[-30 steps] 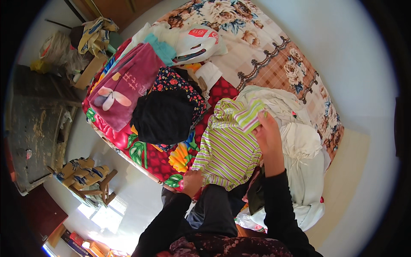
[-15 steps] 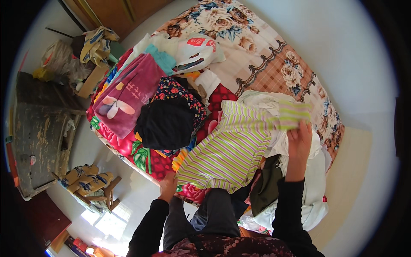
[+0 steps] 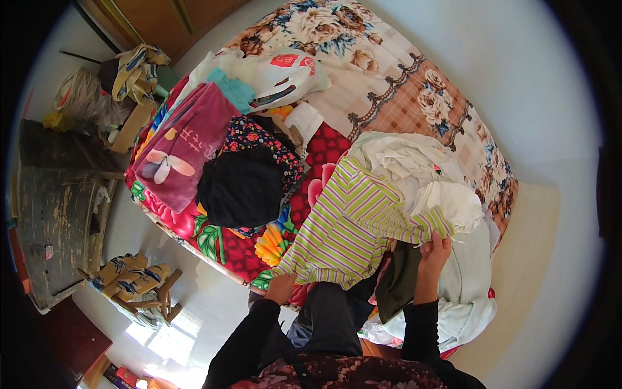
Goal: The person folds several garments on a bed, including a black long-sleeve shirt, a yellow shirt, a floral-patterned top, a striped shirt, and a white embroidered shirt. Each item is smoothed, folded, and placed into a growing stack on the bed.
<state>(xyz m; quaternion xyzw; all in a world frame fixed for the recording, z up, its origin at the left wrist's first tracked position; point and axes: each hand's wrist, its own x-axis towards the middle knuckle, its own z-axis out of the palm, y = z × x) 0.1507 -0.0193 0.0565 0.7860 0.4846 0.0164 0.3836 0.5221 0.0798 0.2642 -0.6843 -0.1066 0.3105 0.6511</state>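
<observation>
Striped shirt [image 3: 343,220], just one: lies across the near edge of one bed [image 3: 389,78], against one white pile [image 3: 402,155]; stretches from left hand [image 3: 280,289], fingers clamped on a lower corner, to right hand [image 3: 433,253], fingers pinched on a sleeve end, probably for holding flat; lies near one black garment [image 3: 240,188].

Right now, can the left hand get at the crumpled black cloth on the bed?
Probably yes: nothing appears to cover the black cloth, and mostly red floral bedding lies between, though the left hand would first release the lime-green striped garment.
</observation>
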